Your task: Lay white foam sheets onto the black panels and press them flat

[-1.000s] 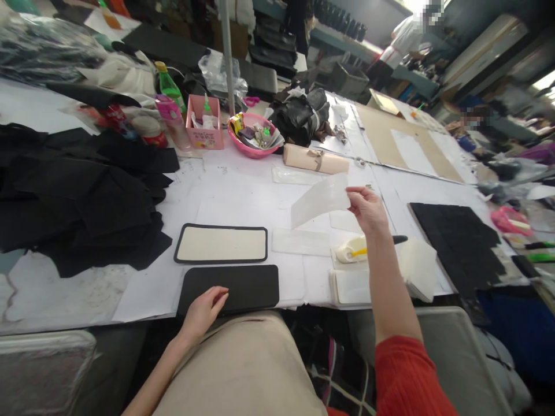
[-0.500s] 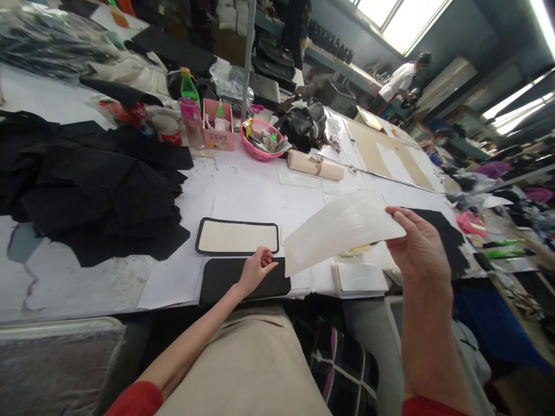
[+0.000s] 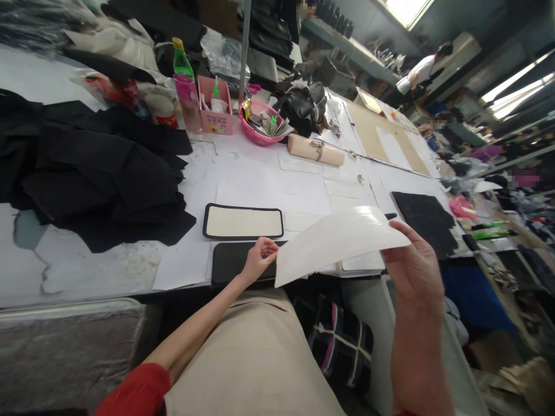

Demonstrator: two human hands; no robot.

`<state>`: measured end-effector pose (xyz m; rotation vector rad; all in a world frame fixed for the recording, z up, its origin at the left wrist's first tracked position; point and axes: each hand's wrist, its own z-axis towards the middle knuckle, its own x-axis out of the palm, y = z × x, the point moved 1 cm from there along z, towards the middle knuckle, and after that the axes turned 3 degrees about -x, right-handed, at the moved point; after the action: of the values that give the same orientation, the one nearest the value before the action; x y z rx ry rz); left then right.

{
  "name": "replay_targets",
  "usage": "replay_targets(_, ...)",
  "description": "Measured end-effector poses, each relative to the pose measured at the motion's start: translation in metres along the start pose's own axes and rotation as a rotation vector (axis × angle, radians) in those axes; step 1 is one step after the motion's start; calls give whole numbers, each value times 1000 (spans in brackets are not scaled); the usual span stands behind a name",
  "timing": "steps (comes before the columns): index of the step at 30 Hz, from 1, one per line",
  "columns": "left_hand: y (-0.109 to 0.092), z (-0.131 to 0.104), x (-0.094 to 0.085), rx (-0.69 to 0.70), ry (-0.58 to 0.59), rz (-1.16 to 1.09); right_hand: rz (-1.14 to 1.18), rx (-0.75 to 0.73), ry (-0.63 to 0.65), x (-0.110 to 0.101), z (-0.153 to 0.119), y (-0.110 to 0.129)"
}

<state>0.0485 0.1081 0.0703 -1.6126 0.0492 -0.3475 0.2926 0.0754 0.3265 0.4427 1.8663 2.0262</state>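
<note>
Right grip [image 3: 411, 260] pinching one end of white sheet [image 3: 333, 240], raised over front edge of counter [image 3: 255, 179]. Left grip [image 3: 260, 257] by sheet's opposite end, above black panel [image 3: 229, 260]; whether closed on sheet, cannot tell.

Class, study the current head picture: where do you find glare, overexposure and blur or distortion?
Head view: pale glare streaks the upper edge of the curved, glossy white sheet in the right hand; head view: the bright white overhead panel is washed out; head view: the far right edge looks smeared and stretched.
</note>
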Motion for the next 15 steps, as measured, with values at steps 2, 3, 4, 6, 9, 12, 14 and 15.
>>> replay_targets(2, 0, -3, -2, 7, 26, 22, 16, 12, -20, -1, -4, -2)
replay_targets(3, 0, -4, -3, 4, 44, 23, 22, 16, -30, -1, -5, -2)
replay_targets(4, 0, -6, -2, -3, 65, 13, 28, 18, -39, 0, -7, -3)
replay_targets(6, -2, -9, 0, -20, 110, -21, 39, 13, -59, 2, -8, -3)
replay_targets(9, -3, -11, 7, -24, 158, -50, 58, -5, -83, 4, -10, -5)
replay_targets(12, -1, -9, 14, -21, 143, -74, 61, -24, -91, 3, -10, -8)
replay_targets(14, 1, -5, 17, -14, 116, -91, 56, -33, -95, 0, -11, -10)
replay_targets(15, 2, -3, 18, -9, 107, -96, 54, -35, -98, -2, -12, -10)
